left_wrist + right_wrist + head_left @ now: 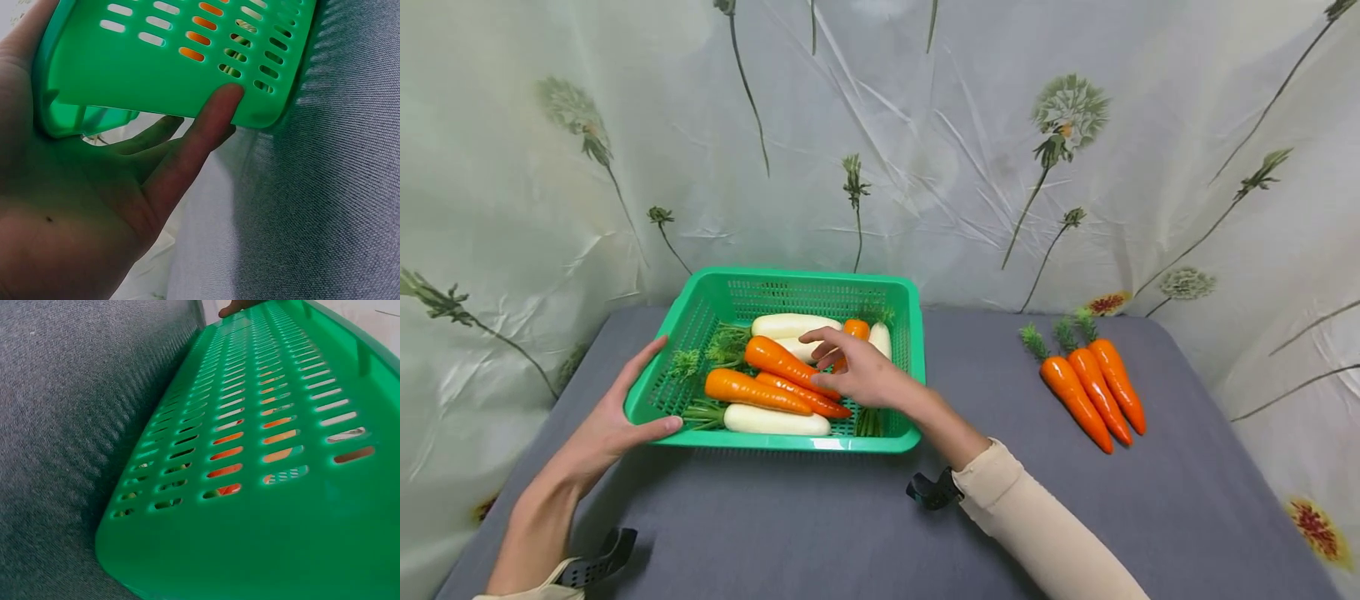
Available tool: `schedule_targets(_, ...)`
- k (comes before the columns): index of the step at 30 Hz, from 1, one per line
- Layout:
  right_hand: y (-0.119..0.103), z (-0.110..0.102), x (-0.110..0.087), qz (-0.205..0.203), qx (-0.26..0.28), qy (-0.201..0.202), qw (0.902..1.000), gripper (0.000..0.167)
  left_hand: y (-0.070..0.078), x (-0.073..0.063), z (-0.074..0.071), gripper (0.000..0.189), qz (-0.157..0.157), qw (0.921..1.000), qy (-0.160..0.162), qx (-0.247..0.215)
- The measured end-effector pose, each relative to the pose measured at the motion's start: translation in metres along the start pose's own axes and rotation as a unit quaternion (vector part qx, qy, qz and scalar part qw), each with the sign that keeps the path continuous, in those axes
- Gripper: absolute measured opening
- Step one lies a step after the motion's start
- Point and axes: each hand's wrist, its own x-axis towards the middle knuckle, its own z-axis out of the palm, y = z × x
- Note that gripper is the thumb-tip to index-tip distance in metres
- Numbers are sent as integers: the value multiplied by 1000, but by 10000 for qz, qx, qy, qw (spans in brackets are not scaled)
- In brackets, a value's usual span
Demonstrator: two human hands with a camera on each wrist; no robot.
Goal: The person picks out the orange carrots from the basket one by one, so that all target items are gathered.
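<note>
- Green basket [760,442], sitting on the left half of the grey desk [775,521], its far side close to the dandelion-print cloth [910,242].
- Left hand [608,427] spread wide and gripping its near left corner, thumb over the rim; the left wrist view shows a fingertip against the slotted wall.
- Right hand [863,372] over the basket's contents, fingers loosely bent and parted from the thumb, nothing visibly gripped; whether a fingertip touches a carrot, I cannot tell.
- Inside, orange carrots [781,360] in the middle, tips angled towards the near right, with one more partly hidden behind the right hand.
- White radishes [775,420] too: one along the near wall, two towards the back, another at the right.
- Leafy green tops [727,343] bunch at the left end.
- Over on the right of the desk, three loose carrots [1097,385], side by side on a slant, leaves pointing to the back.
</note>
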Motion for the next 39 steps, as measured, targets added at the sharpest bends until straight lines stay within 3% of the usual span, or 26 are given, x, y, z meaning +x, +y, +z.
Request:
schedule_targets(14,0,3,4,507,-463,-452,9966,58,3,-1,-1,104,-85,10000,44,26)
schedule_targets(22,1,4,2,564,-241,-729,9955,67,2,-2,0,104,-130,9999,7,-39)
schedule_targets(30,2,-1,-4,631,-25,-731,9953,77,3,-1,1,103,-158,9998,-1,78)
schedule_targets(39,-1,-8,-14,169,454,-384,9981,74,1,-1,1,103,45,9999,0,-138)
